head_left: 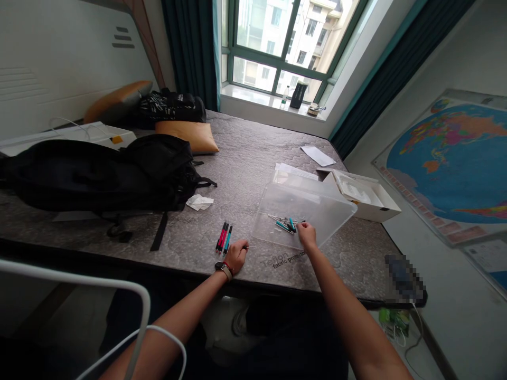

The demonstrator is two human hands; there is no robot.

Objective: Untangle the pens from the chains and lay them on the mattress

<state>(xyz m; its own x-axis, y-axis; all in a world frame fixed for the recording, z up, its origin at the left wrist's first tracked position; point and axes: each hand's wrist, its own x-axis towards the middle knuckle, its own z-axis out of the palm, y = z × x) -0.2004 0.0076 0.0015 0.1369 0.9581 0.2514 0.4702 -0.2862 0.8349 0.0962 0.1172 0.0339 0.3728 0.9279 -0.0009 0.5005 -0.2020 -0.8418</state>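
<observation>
A loose pile of teal, black and silvery pen parts lay inside a translucent, shallow plastic bin, just right of the frame's centre. The person's right hand was bunched narrow at the pile's edge; I couldn't tell whether it gripped anything. Near the lower centre, the left hand curled around a thin, dark-and-pale rod. Just left of it rested 3 slim red or teal pens with black ends. Toward the frame's left sprawled a black fabric backpack, a crumpled white tissue beside it.
</observation>
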